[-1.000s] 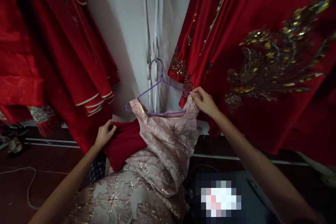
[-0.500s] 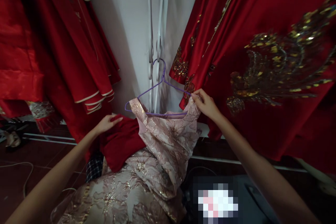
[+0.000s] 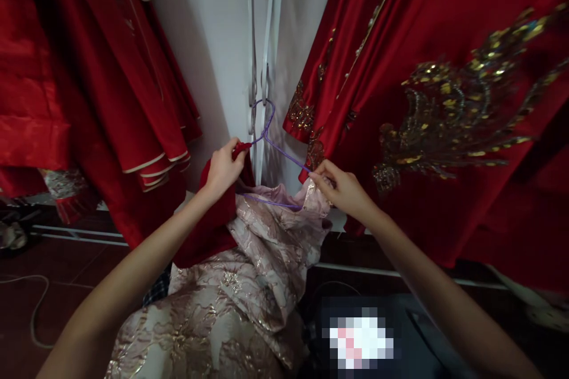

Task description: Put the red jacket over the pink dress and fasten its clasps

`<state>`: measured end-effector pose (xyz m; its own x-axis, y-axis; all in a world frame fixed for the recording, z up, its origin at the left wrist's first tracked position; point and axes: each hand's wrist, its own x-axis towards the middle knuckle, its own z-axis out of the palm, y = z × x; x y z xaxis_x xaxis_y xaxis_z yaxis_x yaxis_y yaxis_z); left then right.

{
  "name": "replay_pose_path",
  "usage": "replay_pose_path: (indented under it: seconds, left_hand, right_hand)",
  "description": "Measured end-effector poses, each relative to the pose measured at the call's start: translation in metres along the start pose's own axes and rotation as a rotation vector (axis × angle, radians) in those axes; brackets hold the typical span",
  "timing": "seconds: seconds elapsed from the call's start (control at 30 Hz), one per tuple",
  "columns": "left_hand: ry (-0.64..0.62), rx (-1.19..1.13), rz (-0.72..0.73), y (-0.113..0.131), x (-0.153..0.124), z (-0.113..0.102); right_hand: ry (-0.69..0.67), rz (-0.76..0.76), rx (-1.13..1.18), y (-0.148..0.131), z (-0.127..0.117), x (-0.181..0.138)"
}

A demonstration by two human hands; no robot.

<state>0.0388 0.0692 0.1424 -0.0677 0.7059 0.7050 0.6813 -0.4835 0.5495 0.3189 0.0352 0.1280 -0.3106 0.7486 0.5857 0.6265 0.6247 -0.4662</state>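
My left hand (image 3: 220, 170) pinches the edge of a plain red cloth (image 3: 202, 246) beside the left arm of a purple hanger (image 3: 284, 156). The cloth drapes down from my fingers and covers the hanger's left end. A pale pink dress (image 3: 262, 237) with gold floral brocade hangs from the hanger's right end and spreads toward me. My right hand (image 3: 340, 189) has thumb and fingers closed on the hanger's right arm, at the dress's shoulder strap. Up top, the hanger's hook loops over a pale metal strip (image 3: 267, 53) against the wall.
Red garments (image 3: 146, 100) with cream trim hang at the left. On the right hangs a red garment (image 3: 355, 148) with a gold sequin pattern. A white rail (image 3: 84, 235) runs low over dark floor tiles, and a cable (image 3: 38, 308) lies at lower left.
My left hand has moved up and right, lifting the red cloth's edge to the hanger's left arm. The hanger has tilted, and my right hand has shifted slightly left and down.
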Motion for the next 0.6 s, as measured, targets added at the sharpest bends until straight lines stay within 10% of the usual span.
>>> replay_pose_path:
  seconds: [0.17, 0.33, 0.6]
  left_hand:
    - [-0.196, 0.088, 0.079, -0.024, 0.011, -0.021]
    - [-0.637, -0.091, -0.164, -0.038, 0.030, -0.024]
    - [-0.720, -0.325, -0.487, -0.047, 0.033, -0.032]
  right_hand:
    - [-0.269, 0.086, 0.153, 0.027, -0.016, 0.040]
    - [-0.780, 0.267, 0.204, 0.042, 0.016, 0.085]
    - [-0.960, -0.079, 0.439, 0.022, 0.069, 0.102]
